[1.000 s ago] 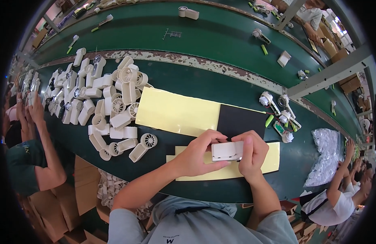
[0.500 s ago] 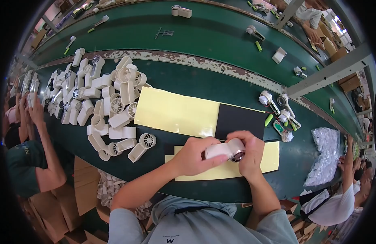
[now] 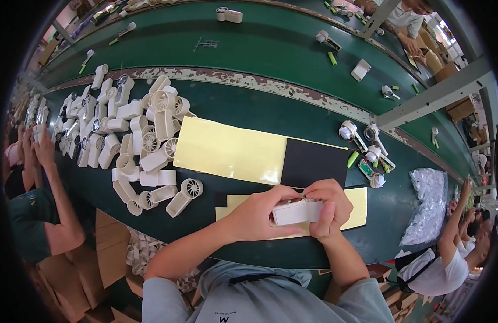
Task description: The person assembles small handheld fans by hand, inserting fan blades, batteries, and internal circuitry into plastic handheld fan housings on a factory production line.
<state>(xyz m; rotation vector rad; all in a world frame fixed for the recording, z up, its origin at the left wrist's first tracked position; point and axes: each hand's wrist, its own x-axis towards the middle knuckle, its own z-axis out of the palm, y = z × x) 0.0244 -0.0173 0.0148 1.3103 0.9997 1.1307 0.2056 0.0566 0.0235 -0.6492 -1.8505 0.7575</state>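
A white handheld mini fan (image 3: 291, 213) is between my two hands, just above the near yellow sheet. My left hand (image 3: 258, 214) wraps round its handle end, thumb along the near side. My right hand (image 3: 329, 209) is closed round the other end, its fingers bent over the top and hiding the fan head. Under and beyond my hands lie a near yellow sheet (image 3: 358, 207) and a far yellow sheet (image 3: 227, 149) with a black section (image 3: 315, 161). Left of them is a pile of white fan housings (image 3: 157, 156), several with round spoked grilles.
Fan motor assemblies with green batteries and a circuit board (image 3: 365, 169) lie to the right. Beyond them rests a clear plastic bag (image 3: 425, 207). A green conveyor (image 3: 281, 48) with scattered parts runs behind a chipped ledge, crossed by a metal post (image 3: 432, 99). Co-workers sit on both sides.
The fan has been turned in my hands: its silver ring no longer shows and a broad white side faces up. My right fingers have closed over its head. Conveyor parts have shifted left.
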